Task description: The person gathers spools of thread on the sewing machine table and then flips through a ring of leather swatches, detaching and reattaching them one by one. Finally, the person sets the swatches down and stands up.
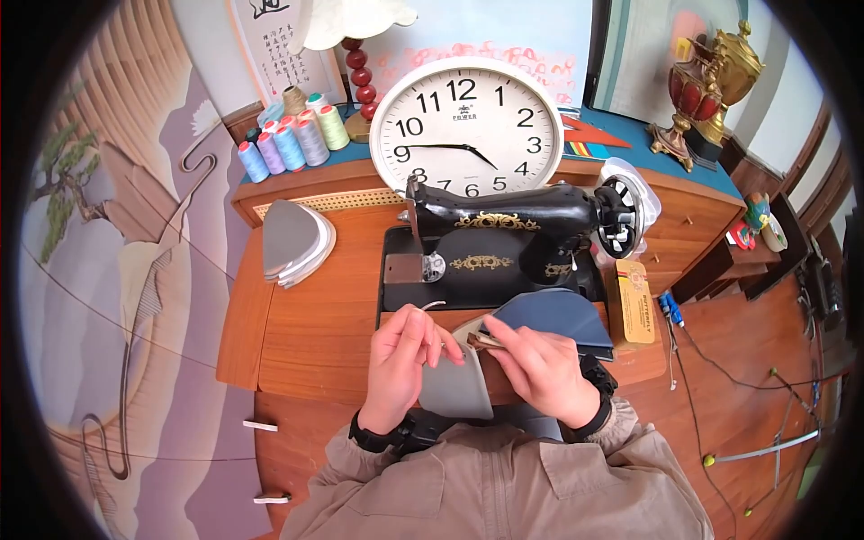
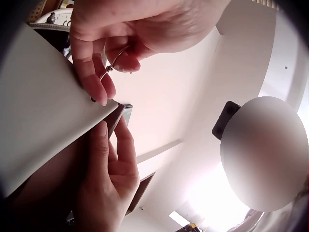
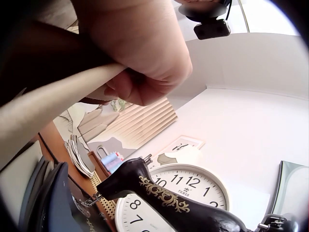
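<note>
Edgework seems underway, left hand (image 1: 396,364) curled round thin metal tool (image 2: 109,69), right hand (image 1: 547,369) pinching grey panel (image 1: 454,387) at its corner, next needing steadiness.

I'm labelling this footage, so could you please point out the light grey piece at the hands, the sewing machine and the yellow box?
Light grey piece (image 1: 454,387): head view, its flat lower part.
Sewing machine (image 1: 513,208): head view, its black arm.
Yellow box (image 1: 636,306): head view, its printed face.
</note>
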{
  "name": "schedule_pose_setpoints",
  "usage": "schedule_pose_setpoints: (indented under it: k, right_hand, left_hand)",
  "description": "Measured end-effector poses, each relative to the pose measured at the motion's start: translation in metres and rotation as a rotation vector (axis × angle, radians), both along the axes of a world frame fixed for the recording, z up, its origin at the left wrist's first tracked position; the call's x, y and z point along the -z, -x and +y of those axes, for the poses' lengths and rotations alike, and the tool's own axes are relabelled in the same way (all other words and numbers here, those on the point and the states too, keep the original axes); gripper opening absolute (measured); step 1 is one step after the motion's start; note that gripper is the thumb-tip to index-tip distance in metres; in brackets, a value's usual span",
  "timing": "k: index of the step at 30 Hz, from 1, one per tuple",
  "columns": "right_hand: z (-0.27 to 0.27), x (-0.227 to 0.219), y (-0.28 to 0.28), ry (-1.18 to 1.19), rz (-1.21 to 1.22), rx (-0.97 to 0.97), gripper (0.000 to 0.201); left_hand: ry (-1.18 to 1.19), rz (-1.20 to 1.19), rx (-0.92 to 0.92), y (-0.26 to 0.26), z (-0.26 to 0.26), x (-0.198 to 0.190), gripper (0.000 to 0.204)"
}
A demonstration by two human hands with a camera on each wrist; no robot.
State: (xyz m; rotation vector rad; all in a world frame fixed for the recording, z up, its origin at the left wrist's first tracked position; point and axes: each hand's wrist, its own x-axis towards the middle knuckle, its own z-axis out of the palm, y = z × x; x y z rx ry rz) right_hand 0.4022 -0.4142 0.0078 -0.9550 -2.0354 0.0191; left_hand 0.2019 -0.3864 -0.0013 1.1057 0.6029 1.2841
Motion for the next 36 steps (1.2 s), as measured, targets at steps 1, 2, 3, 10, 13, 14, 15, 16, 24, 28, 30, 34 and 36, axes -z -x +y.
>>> schedule_pose_setpoints:
  k: [1,2,3,10,13,14,15,16,24,28,30,34,36]
  right_hand:
    - [0.000,-0.002,-0.003,0.006,-0.082,-0.009,0.046]
    - [0.000,-0.001,-0.004,0.006,-0.081,-0.008,0.046]
    - [0.000,0.000,-0.005,0.002,-0.063,-0.010,0.045]
    - [0.000,0.001,-0.011,0.020,-0.024,-0.078,0.027]
    - [-0.003,-0.005,-0.015,0.160,-0.026,-0.158,0.021]
    - [-0.003,-0.004,-0.015,0.161,-0.026,-0.158,0.021]
    - [-0.002,-0.002,-0.015,0.264,0.045,-0.189,0.020]
    - [-0.001,0.000,-0.015,0.368,0.116,-0.220,0.019]
    - [-0.011,-0.008,-0.001,0.431,0.318,-0.132,0.017]
    - [-0.006,-0.021,-0.003,0.239,-0.172,-0.229,0.018]
    - [-0.003,-0.028,-0.004,0.320,-0.268,-0.291,0.019]
    - [-0.002,-0.025,0.004,0.279,0.042,-0.066,0.018]
    - [-0.002,-0.032,0.001,0.092,0.090,0.035,0.020]
  left_hand:
    - [-0.010,0.012,0.002,-0.001,0.000,-0.001,0.037]
    - [-0.021,0.024,0.004,-0.002,0.000,-0.002,0.037]
    - [-0.021,0.025,0.004,-0.003,0.000,-0.002,0.037]
    - [0.042,-0.016,-0.045,-0.006,-0.005,-0.007,0.035]
    - [0.061,0.012,-0.045,-0.006,-0.006,-0.009,0.035]
    - [0.057,0.037,-0.034,-0.006,-0.006,-0.009,0.035]
    - [0.058,0.037,-0.033,-0.006,-0.005,-0.008,0.035]
    - [0.055,-0.003,0.001,-0.006,-0.003,-0.006,0.035]
    - [0.101,-0.253,0.086,-0.005,-0.001,0.003,0.035]
    - [0.094,-0.109,0.117,0.008,0.000,0.005,0.034]
    - [0.089,-0.021,0.138,0.012,0.000,0.005,0.034]
    - [0.167,-0.021,0.191,0.022,0.000,0.009,0.034]
    - [0.199,-0.061,0.197,0.027,0.002,0.011,0.034]
